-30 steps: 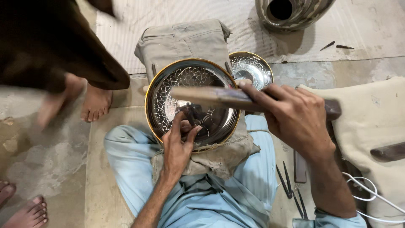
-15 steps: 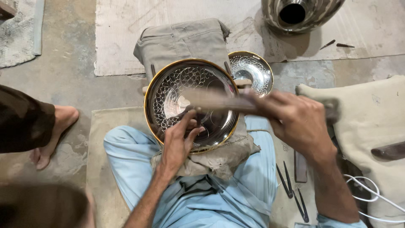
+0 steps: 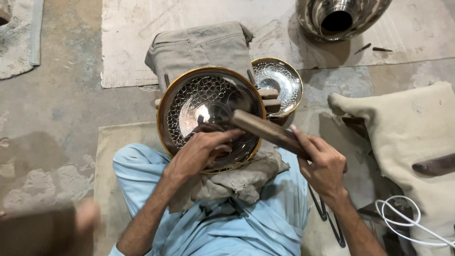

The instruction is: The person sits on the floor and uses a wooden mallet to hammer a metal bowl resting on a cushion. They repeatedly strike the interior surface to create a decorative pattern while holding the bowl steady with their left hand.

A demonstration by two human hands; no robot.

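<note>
The large brass-rimmed metal plate [image 3: 211, 118], its face worked in a scale-like pattern, lies tilted toward the person on a padded cloth bundle [image 3: 237, 178] over the lap, which likely cushions it and keeps it steady. The left hand [image 3: 201, 149] rests on the lower part of the plate with fingers pinched together, apparently around a small tool whose tip I cannot make out. The right hand [image 3: 322, 166] is closed around the handle of a wooden mallet [image 3: 268, 130], whose head hangs just above the left fingers over the plate. Just beyond, touching the plate's edge, sits a smaller silver bowl [image 3: 279, 83]. Farther out stand a large metal vase [image 3: 339, 16], thin tools on the floor [image 3: 327, 215], a pale cushion [image 3: 407, 132] and a white cable [image 3: 403, 215]. A blurred shape fills the lower left corner.
</note>
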